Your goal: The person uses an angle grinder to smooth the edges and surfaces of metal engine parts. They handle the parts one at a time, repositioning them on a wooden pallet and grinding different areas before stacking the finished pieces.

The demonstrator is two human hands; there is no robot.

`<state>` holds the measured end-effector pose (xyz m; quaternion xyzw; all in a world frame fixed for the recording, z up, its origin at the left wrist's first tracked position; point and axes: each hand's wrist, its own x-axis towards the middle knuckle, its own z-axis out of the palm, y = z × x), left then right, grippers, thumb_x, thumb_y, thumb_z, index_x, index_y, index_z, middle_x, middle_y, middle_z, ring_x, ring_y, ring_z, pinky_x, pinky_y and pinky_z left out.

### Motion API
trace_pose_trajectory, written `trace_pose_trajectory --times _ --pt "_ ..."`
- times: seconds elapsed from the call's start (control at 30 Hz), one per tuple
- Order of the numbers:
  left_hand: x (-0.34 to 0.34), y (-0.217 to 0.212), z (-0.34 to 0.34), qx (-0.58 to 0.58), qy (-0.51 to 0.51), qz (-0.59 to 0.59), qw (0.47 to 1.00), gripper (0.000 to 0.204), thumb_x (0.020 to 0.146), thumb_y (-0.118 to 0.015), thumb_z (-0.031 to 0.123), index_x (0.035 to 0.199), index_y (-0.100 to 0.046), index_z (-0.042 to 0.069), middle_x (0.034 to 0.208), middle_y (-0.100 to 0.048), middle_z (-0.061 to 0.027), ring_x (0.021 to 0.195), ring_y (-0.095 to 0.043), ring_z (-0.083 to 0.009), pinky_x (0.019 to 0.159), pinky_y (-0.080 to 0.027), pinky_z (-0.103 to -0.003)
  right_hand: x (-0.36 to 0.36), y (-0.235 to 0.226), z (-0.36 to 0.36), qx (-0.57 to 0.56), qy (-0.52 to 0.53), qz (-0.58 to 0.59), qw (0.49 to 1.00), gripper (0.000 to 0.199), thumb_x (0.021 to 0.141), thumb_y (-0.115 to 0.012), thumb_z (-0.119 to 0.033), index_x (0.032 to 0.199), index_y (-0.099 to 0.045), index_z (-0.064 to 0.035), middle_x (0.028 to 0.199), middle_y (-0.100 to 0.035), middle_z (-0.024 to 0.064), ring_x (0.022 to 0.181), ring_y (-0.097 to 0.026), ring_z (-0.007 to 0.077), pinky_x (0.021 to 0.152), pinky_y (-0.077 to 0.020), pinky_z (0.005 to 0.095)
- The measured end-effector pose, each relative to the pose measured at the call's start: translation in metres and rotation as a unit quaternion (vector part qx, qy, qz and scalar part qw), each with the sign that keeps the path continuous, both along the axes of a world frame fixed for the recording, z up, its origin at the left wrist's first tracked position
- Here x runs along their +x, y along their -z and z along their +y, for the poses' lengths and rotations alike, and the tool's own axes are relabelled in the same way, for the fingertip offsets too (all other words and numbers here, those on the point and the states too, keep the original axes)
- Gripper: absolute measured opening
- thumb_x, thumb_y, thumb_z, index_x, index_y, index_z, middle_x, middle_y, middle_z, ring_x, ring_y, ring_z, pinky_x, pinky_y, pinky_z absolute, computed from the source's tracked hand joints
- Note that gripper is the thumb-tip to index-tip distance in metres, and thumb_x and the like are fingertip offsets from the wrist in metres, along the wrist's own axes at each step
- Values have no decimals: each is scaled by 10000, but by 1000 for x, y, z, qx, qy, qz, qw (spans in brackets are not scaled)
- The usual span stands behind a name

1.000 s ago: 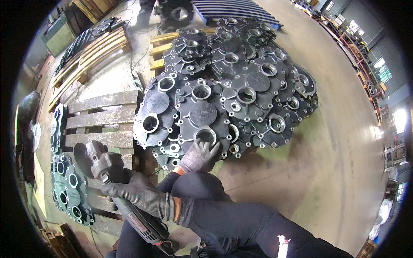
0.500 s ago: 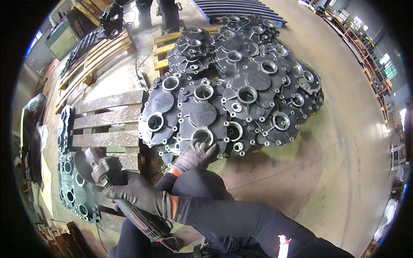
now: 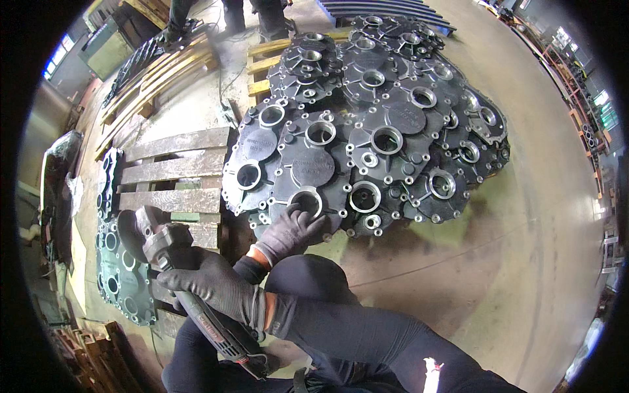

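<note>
My gloved left hand [image 3: 289,230] reaches under my right arm to a dark cast metal cover [image 3: 313,167] at the near edge of a pile. Its fingers curl over the rim of that cover's near round opening; the thumb side is partly hidden. In my gloved right hand [image 3: 219,285] is an angle grinder [image 3: 213,331], gripped round its body. The grinder's head [image 3: 165,243] points away and left, with a disc [image 3: 133,234] at its tip. The disc stands above the wooden pallet, apart from the covers.
Several similar covers [image 3: 386,141] overlap in the pile ahead. To the left lies a slatted pallet [image 3: 173,169], with greenish covers [image 3: 124,281] beside it. Another person's legs [image 3: 268,16] and a yellowish pallet [image 3: 157,75] are farther off. A blue slatted rack [image 3: 386,8] stands behind the pile.
The whole view has shifted slightly. The near end of the cover under my left hand sits a little farther left against its neighbours. The other person's dark part at far left has been lowered.
</note>
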<state>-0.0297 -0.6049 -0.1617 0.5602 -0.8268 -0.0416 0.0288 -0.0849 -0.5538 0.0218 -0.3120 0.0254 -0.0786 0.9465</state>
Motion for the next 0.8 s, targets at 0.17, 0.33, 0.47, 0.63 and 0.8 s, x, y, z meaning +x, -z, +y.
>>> trace_pose_trajectory --times 0.17,0.33,0.47,0.63,0.8 --pt "10 0 11 -18 -16 7 1000 878 813 -842 391 1604 -511 198 1445 -602 -143 1375 -592 -386 1206 -452 -547 -7 -5 -7 15 -29 -31 999 344 1041 -794 -264 1220 -706 16 927 -779 89 775 -760 139 685 -617 268" --pt "-15 -56 -21 -53 -64 70 994 812 916 -806 507 1583 -537 129 1515 -598 -152 1385 -590 -369 1181 -445 -542 -18 -5 -21 14 -11 -22 1000 296 1033 -797 -267 1135 -713 -3 914 -760 56 809 -745 139 744 -611 283" --pt "-36 -66 -80 -81 -48 138 986 776 949 -795 452 1586 -529 97 1530 -600 -179 1372 -593 -388 1158 -464 -515 -18 -10 -21 14 67 -36 997 348 1014 -818 -276 1196 -717 3 1084 -738 48 936 -706 134 862 -593 311" --pt "-77 -52 -159 -79 -1 124 989 999 824 -877 374 1648 -424 36 1614 -527 -232 1487 -522 -410 1222 -420 -538 -47 -19 -65 69 95 -47 992 457 979 -864 -235 1306 -655 7 1080 -731 74 880 -753 189 804 -625 336" --pt "-108 -39 -222 -104 36 54 993 927 918 -770 405 1661 -384 7 1630 -493 -270 1497 -500 -442 1261 -370 -554 -60 -9 -96 105 116 29 987 349 1008 -824 -207 1273 -673 -38 1028 -707 37 893 -732 165 796 -620 334"
